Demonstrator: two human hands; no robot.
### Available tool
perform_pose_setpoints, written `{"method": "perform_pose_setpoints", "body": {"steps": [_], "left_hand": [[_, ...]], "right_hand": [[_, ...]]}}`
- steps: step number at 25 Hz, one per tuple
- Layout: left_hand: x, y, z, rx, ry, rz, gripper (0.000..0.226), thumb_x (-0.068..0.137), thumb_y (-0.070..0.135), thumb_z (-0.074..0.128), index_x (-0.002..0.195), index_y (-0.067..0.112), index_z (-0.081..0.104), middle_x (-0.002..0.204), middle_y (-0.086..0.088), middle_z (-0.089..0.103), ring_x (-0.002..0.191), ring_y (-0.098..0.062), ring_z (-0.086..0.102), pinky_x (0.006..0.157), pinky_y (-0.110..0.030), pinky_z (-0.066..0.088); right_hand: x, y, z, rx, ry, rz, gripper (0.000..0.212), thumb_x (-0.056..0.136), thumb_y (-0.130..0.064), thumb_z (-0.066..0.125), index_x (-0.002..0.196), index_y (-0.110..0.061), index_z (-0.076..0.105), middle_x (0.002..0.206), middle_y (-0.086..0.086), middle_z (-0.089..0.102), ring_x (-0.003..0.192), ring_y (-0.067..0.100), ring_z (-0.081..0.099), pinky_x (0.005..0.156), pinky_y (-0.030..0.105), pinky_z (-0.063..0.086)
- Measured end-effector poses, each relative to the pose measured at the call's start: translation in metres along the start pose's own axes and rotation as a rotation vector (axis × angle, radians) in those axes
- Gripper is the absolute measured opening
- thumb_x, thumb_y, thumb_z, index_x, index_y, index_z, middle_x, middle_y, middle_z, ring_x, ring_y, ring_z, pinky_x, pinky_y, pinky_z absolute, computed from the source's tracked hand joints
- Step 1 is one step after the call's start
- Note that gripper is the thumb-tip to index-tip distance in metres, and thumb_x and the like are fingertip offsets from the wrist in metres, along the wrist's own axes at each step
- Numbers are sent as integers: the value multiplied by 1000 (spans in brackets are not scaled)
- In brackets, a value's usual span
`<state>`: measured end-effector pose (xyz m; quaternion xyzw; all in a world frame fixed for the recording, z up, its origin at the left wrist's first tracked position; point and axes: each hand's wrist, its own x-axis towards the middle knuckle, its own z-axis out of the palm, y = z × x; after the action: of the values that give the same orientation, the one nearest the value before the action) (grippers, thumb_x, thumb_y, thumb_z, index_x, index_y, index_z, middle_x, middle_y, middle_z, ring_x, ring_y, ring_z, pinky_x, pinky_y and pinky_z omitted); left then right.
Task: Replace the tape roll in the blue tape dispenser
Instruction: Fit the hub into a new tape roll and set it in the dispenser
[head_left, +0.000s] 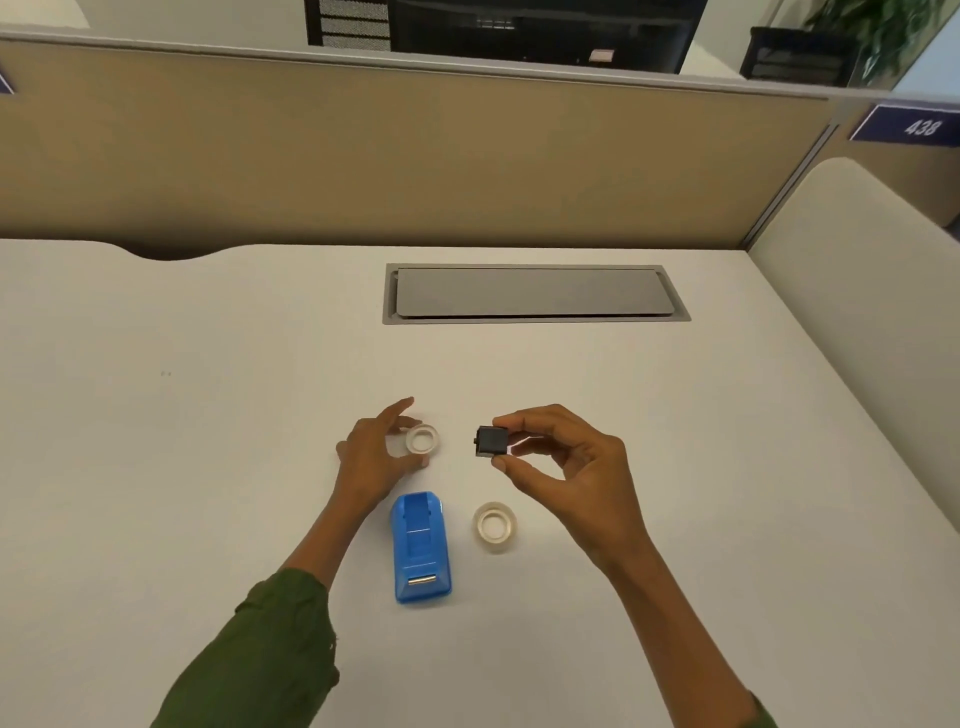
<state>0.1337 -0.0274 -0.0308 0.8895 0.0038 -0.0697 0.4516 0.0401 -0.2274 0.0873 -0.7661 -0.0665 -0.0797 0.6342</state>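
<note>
The blue tape dispenser (420, 548) lies empty on the white worktop (208, 441), its metal cutter toward six o'clock. Right-hand (561, 467) fingers are clamped on a small black spool (492, 441). Left-hand (376, 457) fingers curl loosely apart around a clear tape roll (423, 439); another roll (495, 526) sits at the dispenser's three o'clock.

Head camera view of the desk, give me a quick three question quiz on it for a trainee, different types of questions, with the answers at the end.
1. True or false: the blue tape dispenser has a roll loaded in it.
2. Which hand holds the black spindle? A) left B) right C) neither
3. How many clear tape rolls are out on the desk, and where?

Key
1. False; its cradle is empty.
2. B; the right hand pinches it between thumb and fingers.
3. Two: one roll at the left hand fingertips, the other roll lying right of the dispenser.
</note>
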Motion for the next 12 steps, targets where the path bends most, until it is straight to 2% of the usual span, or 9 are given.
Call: {"method": "perform_pose_setpoints", "body": {"steps": [2, 4, 6, 8, 10, 12], "left_hand": [[-8, 5, -4, 39, -64, -2, 68, 71, 21, 77, 130, 26, 45, 121, 0, 62, 116, -22, 49, 102, -46, 30], [-21, 18, -13, 29, -34, 37, 56, 76, 15, 72, 127, 22, 49, 127, 0, 57, 119, -22, 49, 102, -41, 37], [-42, 38, -26, -118, 70, 144, 38, 81, 5, 63, 115, 21, 60, 124, 3, 59, 113, -18, 56, 89, -27, 47], [-70, 59, -40, -298, 47, 244, 37, 82, 0, 58, 108, 25, 64, 118, 8, 62, 105, -10, 61, 80, -15, 49], [-98, 74, -46, -410, -29, 284, 36, 81, 4, 62, 110, 26, 64, 115, 10, 64, 103, -10, 63, 81, -14, 50], [-118, 83, -48, -476, -38, 260, 35, 78, 15, 70, 111, 25, 64, 112, 8, 66, 101, -12, 64, 83, -17, 52]], "right_hand": [[1, 2, 1, 3, -2, 13, 28, 74, -1, 75, 99, -12, 71, 97, 0, 71, 86, 18, 68, 80, 25, 56], [1, 2, 4, 4, -14, 8, 29, 74, 1, 74, 101, -10, 71, 100, 2, 69, 86, 17, 68, 79, 23, 55], [1, 0, 7, 0, -30, 4, 29, 74, 1, 74, 102, -9, 70, 101, 2, 69, 86, 15, 68, 79, 21, 55], [-1, -4, 12, -7, -45, 5, 29, 75, 0, 74, 102, -9, 70, 100, 2, 70, 84, 13, 67, 79, 20, 54], [-3, -7, 16, -23, -66, 0, 28, 76, -2, 74, 103, -10, 70, 98, 2, 70, 85, 11, 67, 80, 19, 53], [-7, -10, 19, -17, -84, -7, 28, 76, -4, 73, 103, -11, 69, 97, 1, 70, 86, 12, 67, 81, 19, 53]]}}
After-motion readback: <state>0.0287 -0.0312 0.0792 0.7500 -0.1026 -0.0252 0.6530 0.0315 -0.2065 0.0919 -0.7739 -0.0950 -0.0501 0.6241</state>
